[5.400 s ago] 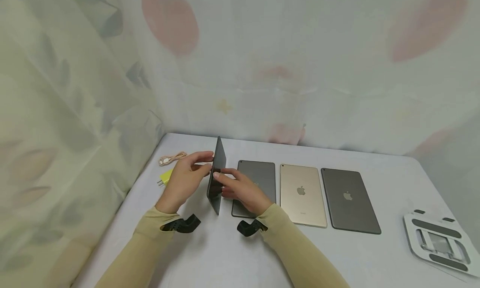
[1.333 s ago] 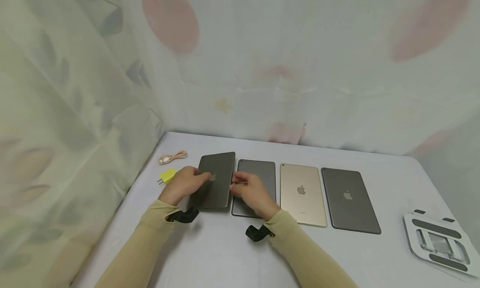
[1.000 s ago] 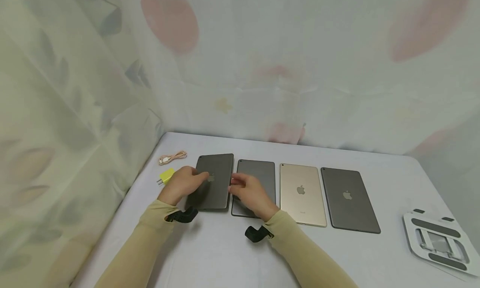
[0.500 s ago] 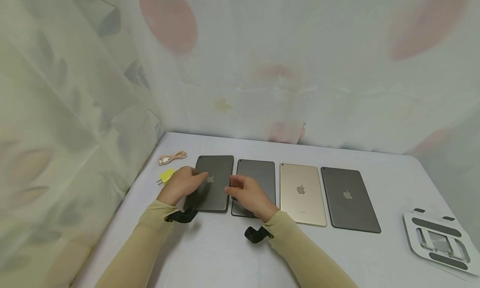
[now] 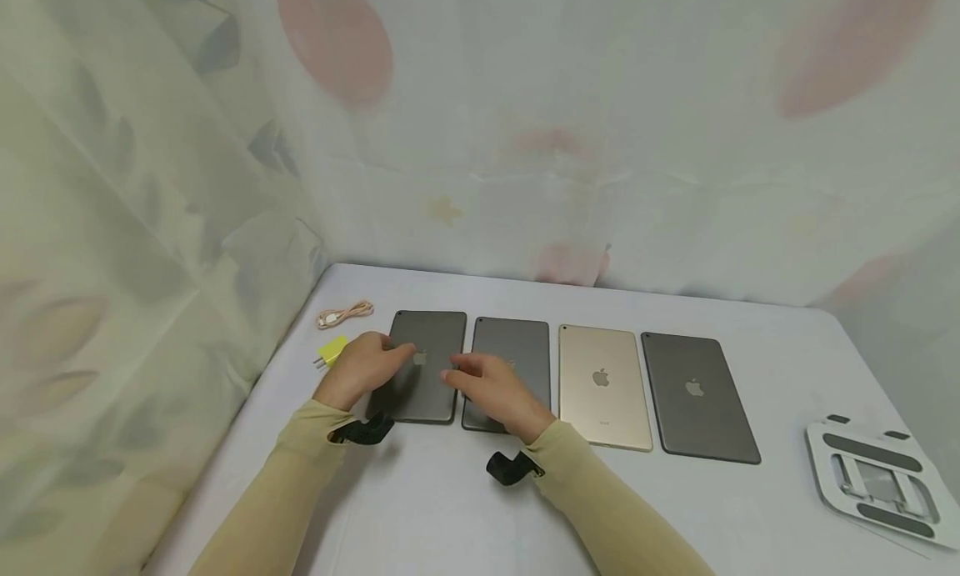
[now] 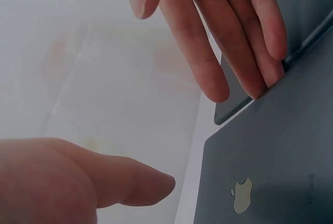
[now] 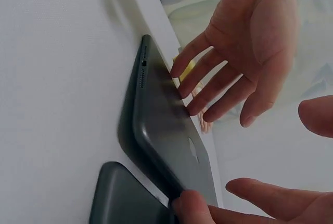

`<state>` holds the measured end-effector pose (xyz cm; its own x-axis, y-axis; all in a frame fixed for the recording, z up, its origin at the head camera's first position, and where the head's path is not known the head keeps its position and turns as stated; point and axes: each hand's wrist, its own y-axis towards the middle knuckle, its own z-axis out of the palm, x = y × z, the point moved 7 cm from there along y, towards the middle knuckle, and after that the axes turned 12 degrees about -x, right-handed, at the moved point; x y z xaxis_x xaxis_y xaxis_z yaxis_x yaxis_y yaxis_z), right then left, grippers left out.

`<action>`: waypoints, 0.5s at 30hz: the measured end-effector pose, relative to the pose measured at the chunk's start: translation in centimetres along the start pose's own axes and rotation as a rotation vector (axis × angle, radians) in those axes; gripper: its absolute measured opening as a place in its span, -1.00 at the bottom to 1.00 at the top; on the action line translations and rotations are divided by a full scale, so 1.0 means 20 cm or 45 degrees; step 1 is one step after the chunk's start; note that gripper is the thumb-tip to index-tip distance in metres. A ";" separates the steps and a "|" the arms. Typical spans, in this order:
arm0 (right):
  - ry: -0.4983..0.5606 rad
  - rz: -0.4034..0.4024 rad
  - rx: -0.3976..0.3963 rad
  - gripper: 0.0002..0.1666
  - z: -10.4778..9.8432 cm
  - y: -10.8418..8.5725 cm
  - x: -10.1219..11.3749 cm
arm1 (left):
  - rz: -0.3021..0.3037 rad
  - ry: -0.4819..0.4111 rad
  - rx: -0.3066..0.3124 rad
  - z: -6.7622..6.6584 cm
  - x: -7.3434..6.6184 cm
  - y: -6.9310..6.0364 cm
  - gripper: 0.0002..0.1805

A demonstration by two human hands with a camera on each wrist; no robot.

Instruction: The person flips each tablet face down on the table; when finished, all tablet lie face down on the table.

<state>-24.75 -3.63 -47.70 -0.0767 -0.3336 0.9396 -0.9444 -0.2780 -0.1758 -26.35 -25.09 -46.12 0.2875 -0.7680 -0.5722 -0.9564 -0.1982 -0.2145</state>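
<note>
A dark grey tablet (image 5: 431, 384) with an apple logo lies back side up at the left end of a row. Over its left side is my left hand (image 5: 362, 368); in the right wrist view its relaxed, spread fingers reach the tablet's far edge. My right hand (image 5: 498, 388) is at the tablet's right edge, partly covering a second grey tablet (image 5: 517, 334). In the right wrist view one right fingertip (image 7: 192, 203) touches the corner region between the two tablets. The right fingers look straight in the left wrist view, and neither hand grips anything.
A gold tablet (image 5: 607, 409) and another dark grey tablet (image 5: 701, 401) continue the row rightward. A yellow charger plug (image 5: 332, 350) and a coiled cable (image 5: 345, 314) lie left of my left hand. A white folding stand (image 5: 877, 476) sits at the table's right edge.
The leftmost tablet was held upright on edge, then tilted down, and now lies flat, back side up. My right hand has let go of its edge and shifted slightly left.
</note>
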 end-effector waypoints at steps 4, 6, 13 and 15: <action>-0.023 -0.024 0.017 -0.25 -0.02 -0.01 0.01 | 0.040 0.038 -0.008 0.00 0.00 0.01 -0.13; -0.039 -0.039 0.015 -0.29 -0.04 -0.02 0.02 | 0.054 0.047 -0.019 -0.01 0.01 0.02 -0.12; -0.359 -0.205 -0.187 -0.31 -0.28 -0.10 -0.02 | 0.234 -0.051 -0.195 -0.03 0.04 -0.02 -0.19; -0.466 -0.244 -0.229 -0.27 -0.37 -0.14 -0.05 | 0.328 -0.080 -0.294 -0.03 0.06 -0.05 -0.24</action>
